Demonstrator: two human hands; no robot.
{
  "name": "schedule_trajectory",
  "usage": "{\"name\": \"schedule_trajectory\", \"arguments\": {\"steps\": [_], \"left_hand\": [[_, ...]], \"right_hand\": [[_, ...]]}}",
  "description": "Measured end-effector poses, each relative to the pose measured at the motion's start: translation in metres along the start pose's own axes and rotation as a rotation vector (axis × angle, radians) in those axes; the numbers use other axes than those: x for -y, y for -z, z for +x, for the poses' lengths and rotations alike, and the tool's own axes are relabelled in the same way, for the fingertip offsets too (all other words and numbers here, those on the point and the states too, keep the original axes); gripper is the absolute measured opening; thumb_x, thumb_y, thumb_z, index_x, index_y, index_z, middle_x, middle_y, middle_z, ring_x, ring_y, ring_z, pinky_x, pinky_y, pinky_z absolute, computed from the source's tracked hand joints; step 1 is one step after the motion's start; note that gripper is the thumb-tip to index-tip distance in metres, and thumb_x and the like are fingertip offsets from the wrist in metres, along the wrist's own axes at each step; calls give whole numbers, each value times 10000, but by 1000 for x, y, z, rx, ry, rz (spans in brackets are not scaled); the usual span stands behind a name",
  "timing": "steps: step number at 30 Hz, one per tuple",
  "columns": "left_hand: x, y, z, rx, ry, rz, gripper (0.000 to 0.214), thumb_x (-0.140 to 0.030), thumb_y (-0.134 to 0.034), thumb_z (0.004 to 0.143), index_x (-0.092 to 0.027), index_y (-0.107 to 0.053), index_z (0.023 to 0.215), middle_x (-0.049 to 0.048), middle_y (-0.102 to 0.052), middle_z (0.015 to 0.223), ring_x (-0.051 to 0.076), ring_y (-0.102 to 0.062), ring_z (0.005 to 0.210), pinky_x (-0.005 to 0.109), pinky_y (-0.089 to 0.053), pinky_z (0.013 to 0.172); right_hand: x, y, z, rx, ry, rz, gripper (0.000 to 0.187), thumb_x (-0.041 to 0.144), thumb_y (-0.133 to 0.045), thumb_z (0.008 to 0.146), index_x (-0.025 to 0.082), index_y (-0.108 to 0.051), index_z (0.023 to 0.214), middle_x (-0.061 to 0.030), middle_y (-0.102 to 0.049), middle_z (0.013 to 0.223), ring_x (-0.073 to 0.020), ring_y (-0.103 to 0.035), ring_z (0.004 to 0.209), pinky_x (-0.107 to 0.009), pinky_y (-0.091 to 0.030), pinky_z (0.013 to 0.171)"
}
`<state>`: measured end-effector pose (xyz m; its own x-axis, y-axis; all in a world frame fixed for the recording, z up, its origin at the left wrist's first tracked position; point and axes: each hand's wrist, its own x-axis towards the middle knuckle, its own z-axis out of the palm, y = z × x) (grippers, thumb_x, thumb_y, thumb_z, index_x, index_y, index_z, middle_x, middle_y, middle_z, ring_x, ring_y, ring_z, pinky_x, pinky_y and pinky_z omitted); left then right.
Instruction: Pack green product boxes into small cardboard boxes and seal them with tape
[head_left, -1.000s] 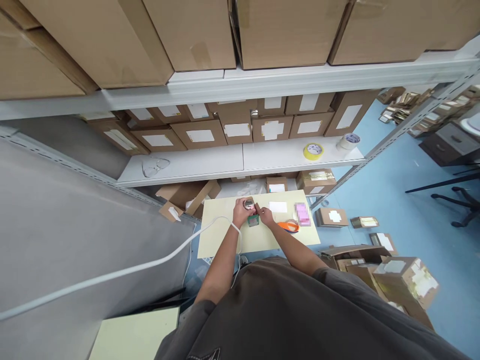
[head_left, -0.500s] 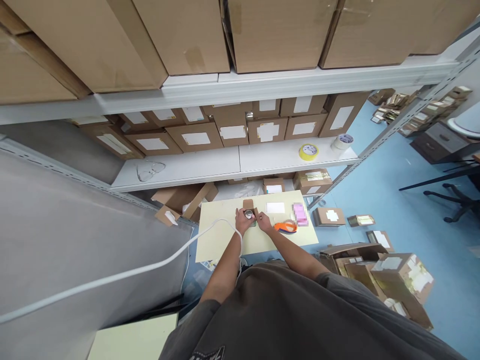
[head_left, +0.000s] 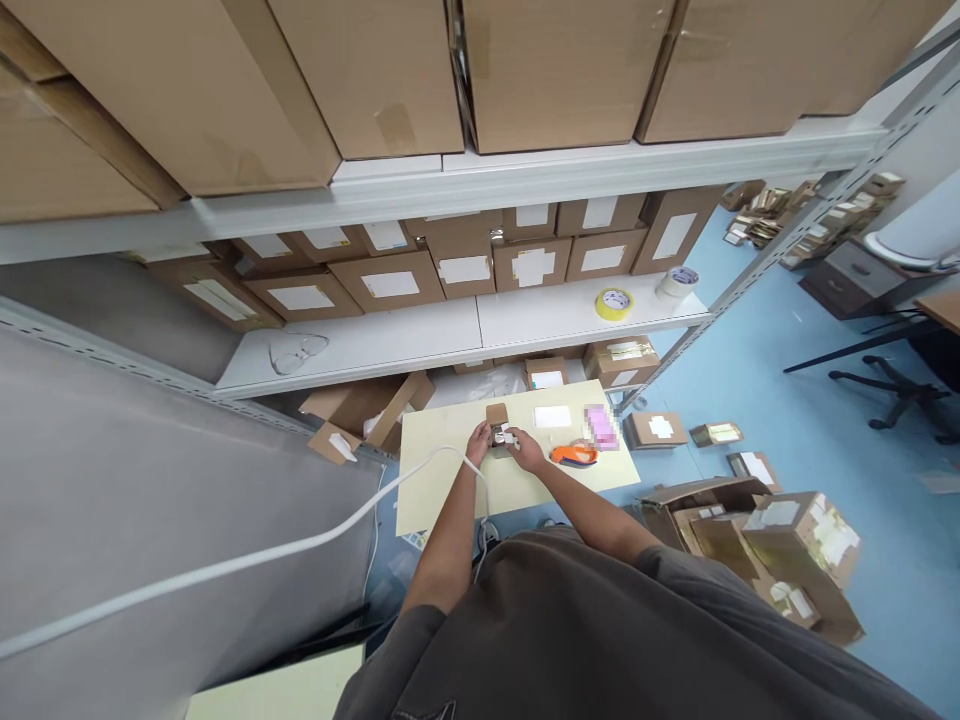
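A small open cardboard box [head_left: 496,413] lies on the pale yellow table, its brown lid flap standing up at the far side. Inside it is a shiny metallic item [head_left: 499,437], too small to name. My left hand [head_left: 478,443] is closed around the box's left side. On the other side, the fingers of my right hand [head_left: 528,453] pinch a small white piece [head_left: 509,436] at the box's right edge; whether it is a flap or paper I cannot tell. An orange tape dispenser [head_left: 573,455] lies just right of my right hand, with a white sheet [head_left: 552,417] beyond it.
A blurred pink item [head_left: 601,427] lies at the table's [head_left: 435,490] right. A white cable [head_left: 300,545] crosses from the left to near my left forearm. The shelf ahead bears yellow tape [head_left: 615,303], white tape [head_left: 679,282] and boxes. An open carton [head_left: 814,600] stands on the floor, right.
My right hand has gone from a brown flap to a white piece at the box's right side. My left hand has shifted slightly left and down, and the metallic item now sits lower within the box.
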<state>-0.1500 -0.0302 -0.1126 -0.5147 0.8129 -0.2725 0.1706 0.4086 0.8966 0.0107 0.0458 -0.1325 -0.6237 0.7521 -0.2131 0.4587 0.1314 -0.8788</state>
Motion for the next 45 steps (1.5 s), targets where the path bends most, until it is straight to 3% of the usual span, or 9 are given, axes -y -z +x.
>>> {"name": "schedule_trajectory", "arguments": {"steps": [6,12,17,22,28,34,38,41,45], "left_hand": [[2,-1,1,13,9,-69,389,-213,-697,857,-269,-660,1240,98,-769,1285,266,-755,1185,450,-612,1034],[10,7,-3,36,-25,-57,380,-20,-680,746,-233,-634,1057,172,-609,1533,316,-552,1522,427,-553,1130],[3,10,-11,70,-34,-41,443,-50,-779,677,-246,-688,1064,152,-586,1558,362,-540,1531,491,-572,1122],[-2,5,-10,40,-40,-32,370,-95,-806,711,-235,-733,1045,162,-582,1594,381,-472,1601,498,-575,1128],[5,3,-5,55,-34,-29,414,-176,-885,714,-235,-772,1108,129,-583,1634,382,-510,1584,530,-567,1171],[15,13,2,139,-59,-44,495,-251,-936,697,-219,-799,1172,164,-519,1708,388,-487,1609,521,-532,1231],[18,21,9,180,-105,-60,382,-269,-898,743,-248,-810,1115,145,-606,1625,380,-478,1613,555,-504,1246],[18,26,16,215,-158,-28,304,-295,-838,826,-245,-805,1125,137,-663,1547,340,-492,1602,517,-470,1273],[21,28,24,254,-206,-4,287,-322,-821,860,-248,-799,1136,139,-646,1567,343,-528,1573,516,-440,1291]], "right_hand": [[6,14,10,56,-16,-9,242,270,-827,834,296,-798,1073,-62,-823,1134,-328,-758,1115,-480,-568,1092],[0,17,3,61,-31,293,285,338,-806,826,279,-787,1104,-47,-806,1201,-277,-747,1188,-444,-586,1089],[-5,10,1,20,-70,348,338,430,-798,839,274,-720,1128,-65,-766,1253,-268,-733,1207,-436,-604,1053],[-4,8,7,-12,-79,341,315,478,-788,831,280,-675,1048,-50,-757,1180,-270,-748,1134,-441,-612,1019],[-3,6,9,-46,-108,340,312,524,-773,830,278,-635,965,-43,-759,1087,-264,-749,1079,-397,-621,942],[2,-6,11,-153,-173,379,310,501,-768,787,275,-604,922,-38,-750,1051,-259,-741,1020,-383,-618,888],[4,-12,9,-222,-178,352,279,468,-755,803,269,-624,948,-62,-766,1086,-265,-738,1022,-379,-608,893],[6,-16,9,-259,-192,365,280,460,-729,819,259,-641,994,-69,-776,1101,-259,-741,1021,-368,-604,897],[4,-25,10,-309,-226,369,320,434,-698,834,250,-669,1094,-74,-774,1115,-256,-743,1056,-355,-605,895]]}}
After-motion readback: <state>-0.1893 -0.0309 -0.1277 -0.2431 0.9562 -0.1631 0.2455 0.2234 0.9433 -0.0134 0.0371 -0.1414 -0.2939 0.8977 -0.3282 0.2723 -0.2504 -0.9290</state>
